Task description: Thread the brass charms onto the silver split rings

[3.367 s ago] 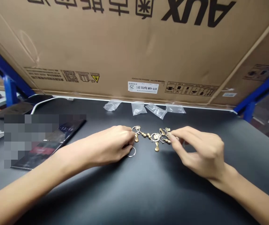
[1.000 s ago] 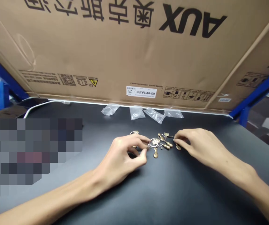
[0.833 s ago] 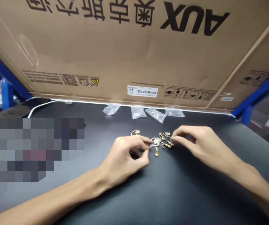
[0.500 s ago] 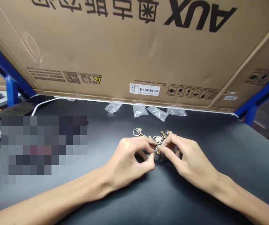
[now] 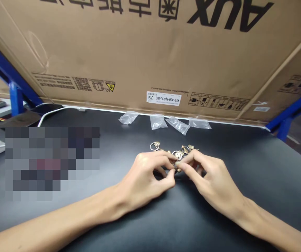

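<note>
My left hand (image 5: 153, 171) and my right hand (image 5: 208, 171) meet near the middle of the black table, fingertips pinched on a small brass-coloured keychain (image 5: 176, 167). Its details are mostly covered by the fingers. A silver ring (image 5: 177, 155) shows just beyond the fingertips; whether it belongs to the held piece I cannot tell. Past my left knuckles lies another keychain with a ring (image 5: 154, 146) and brass-coloured charms. More brass-coloured pieces (image 5: 186, 149) lie beyond my right fingers, partly hidden by them.
Several clear plastic bags (image 5: 158, 121) lie along the table's back edge, before a large cardboard box (image 5: 129, 56). Blue metal posts (image 5: 16, 98) stand at both sides. A white cable (image 5: 50, 111) runs at back left, near a dark flat device (image 5: 21, 120). A pixelated patch covers the left.
The camera view has shifted slightly. Both hands stay pinched together at the keychain, with only small finger movement, and the held piece has turned a little.
</note>
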`<state>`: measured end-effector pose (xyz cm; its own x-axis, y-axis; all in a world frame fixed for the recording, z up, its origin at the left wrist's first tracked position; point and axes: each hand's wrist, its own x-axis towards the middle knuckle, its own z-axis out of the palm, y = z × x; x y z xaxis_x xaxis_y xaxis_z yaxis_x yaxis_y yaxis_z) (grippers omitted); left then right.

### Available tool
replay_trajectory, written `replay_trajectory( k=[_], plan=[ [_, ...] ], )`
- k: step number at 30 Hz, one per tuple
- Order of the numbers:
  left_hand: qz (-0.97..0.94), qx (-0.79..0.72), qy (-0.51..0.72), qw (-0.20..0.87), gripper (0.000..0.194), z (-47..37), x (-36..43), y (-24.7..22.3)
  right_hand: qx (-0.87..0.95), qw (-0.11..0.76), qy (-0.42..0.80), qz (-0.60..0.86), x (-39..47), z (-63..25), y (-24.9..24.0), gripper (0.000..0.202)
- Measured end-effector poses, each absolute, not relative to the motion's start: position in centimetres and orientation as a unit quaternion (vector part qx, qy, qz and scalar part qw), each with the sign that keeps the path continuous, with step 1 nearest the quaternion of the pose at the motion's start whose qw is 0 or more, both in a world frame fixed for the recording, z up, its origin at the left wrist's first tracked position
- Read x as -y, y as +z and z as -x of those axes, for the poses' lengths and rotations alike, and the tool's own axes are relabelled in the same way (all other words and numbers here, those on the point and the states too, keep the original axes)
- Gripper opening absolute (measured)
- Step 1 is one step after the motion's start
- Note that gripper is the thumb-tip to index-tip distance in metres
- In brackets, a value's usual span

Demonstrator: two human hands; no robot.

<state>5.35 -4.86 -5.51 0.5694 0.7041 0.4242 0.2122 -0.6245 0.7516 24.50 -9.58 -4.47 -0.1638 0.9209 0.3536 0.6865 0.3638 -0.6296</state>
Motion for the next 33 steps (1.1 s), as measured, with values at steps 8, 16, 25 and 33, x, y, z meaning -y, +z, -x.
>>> replay_trajectory(
  k=[8, 16, 25, 33],
  plan=[
    [-0.828, -0.272, 0.401, 0.281, 0.012, -4.9, 4.5, -5.2, 0.771, 0.259, -0.024, 0.581, 8.1, -27.8, -3.8, 0.016],
    [-0.847, -0.252, 0.402, 0.241, 0.013, -4.7, 4.3, -5.3, 0.826, 0.120, -0.127, 0.535, 8.0, -27.8, -4.8, 0.022],
    [-0.854, -0.246, 0.395, 0.233, 0.013, -4.7, 4.2, -5.9, 0.829, 0.146, -0.111, 0.528, 8.4, -27.6, -4.6, 0.020],
    [-0.859, -0.223, 0.396, 0.236, 0.010, -4.8, 4.1, -6.3, 0.782, 0.348, 0.147, 0.495, 9.5, -25.7, -3.9, 0.010]
  ],
)
